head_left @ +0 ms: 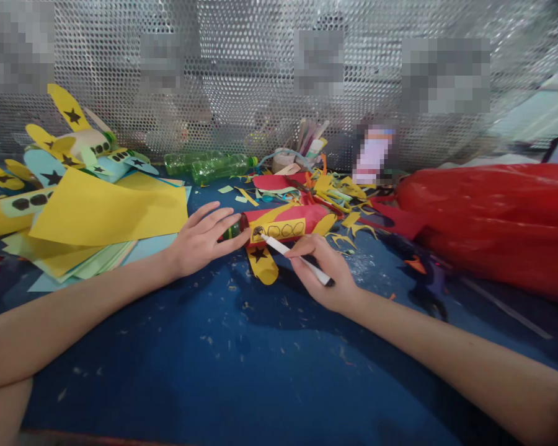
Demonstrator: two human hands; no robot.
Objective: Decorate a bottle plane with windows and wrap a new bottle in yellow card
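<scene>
A bottle wrapped in red paper (pixel 317 218) lies sideways on the blue table, with yellow wings; the lower one (pixel 263 266) bears a black star. Along its side runs a yellow strip (pixel 298 228) with a row of drawn circles, the leftmost partly filled in black. My right hand (pixel 324 271) is closed on a white marker (pixel 302 261), its tip at that leftmost circle. My left hand (pixel 207 240) rests with fingers spread at the bottle's green neck end, fingertips touching it; nothing is gripped in it.
Yellow and pale paper sheets (pixel 109 210) lie at left, below several finished paper planes (pixel 86 145). Green bottles (pixel 221 167) lie behind. Paper scraps (pixel 337 189) and a cup of tools (pixel 286 161) stand at the back. A red plastic bag (pixel 493 217) and dark scissors (pixel 428 297) are at right.
</scene>
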